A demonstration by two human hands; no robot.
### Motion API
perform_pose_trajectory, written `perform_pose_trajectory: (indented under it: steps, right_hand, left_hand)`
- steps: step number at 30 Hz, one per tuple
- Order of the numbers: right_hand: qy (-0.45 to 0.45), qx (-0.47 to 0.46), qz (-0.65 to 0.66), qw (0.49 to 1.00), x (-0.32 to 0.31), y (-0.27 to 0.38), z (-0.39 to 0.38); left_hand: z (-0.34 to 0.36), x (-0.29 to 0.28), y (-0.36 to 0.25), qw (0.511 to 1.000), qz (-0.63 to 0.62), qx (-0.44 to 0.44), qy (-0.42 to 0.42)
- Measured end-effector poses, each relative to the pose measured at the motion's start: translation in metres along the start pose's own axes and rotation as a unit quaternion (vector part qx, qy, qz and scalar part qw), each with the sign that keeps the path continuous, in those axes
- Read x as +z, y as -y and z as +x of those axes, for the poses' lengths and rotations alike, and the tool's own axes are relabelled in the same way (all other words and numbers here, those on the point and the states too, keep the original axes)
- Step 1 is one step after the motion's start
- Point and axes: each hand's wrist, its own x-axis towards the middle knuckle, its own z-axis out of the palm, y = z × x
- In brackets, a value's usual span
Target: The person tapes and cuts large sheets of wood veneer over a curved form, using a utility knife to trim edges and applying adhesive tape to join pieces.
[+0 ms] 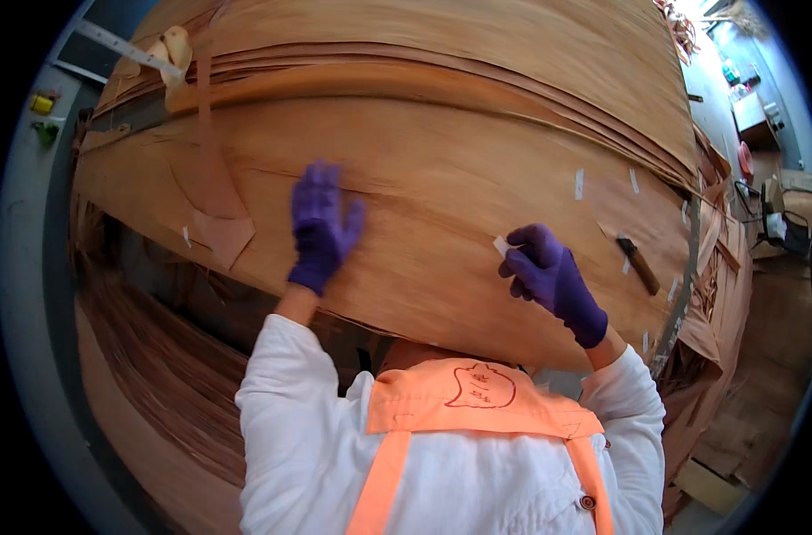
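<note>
My left hand (pixel 326 223), in a purple glove and slightly blurred, lies with fingers stretched out on a wide tan wood veneer sheet (pixel 424 152), near a crack in it. My right hand (pixel 549 276), also gloved, pinches a small white piece of tape (pixel 502 245) just above the sheet. A knife (pixel 642 267) with a wooden handle lies to its right, among short white tape strips (pixel 580 185) stuck to the veneer. A loose narrow veneer piece (pixel 221 236) lies left of my left hand.
More layered veneer (pixel 406 27) lies beyond, with a metal ruler (pixel 121 46) at far left. Torn scraps (pixel 718 250) hang at the right edge, near a floor with boxes (pixel 754 120) and a red basin (pixel 745 159). Dark stacked sheets (pixel 156 357) sit below the near edge at left.
</note>
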Motion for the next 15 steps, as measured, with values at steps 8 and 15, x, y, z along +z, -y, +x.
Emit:
perform_pose_trajectory:
  steps: [8,15]
  right_hand:
    - [0.07,-0.041,0.023,0.996,0.101,0.049,0.079]
    - [0.059,-0.04,0.049,0.996,0.178,0.068,0.132]
  left_hand:
    - [0.015,-0.014,0.121,0.998,0.024,-0.006,0.058]
    - [0.006,-0.004,0.127,0.997,0.012,0.008,0.075]
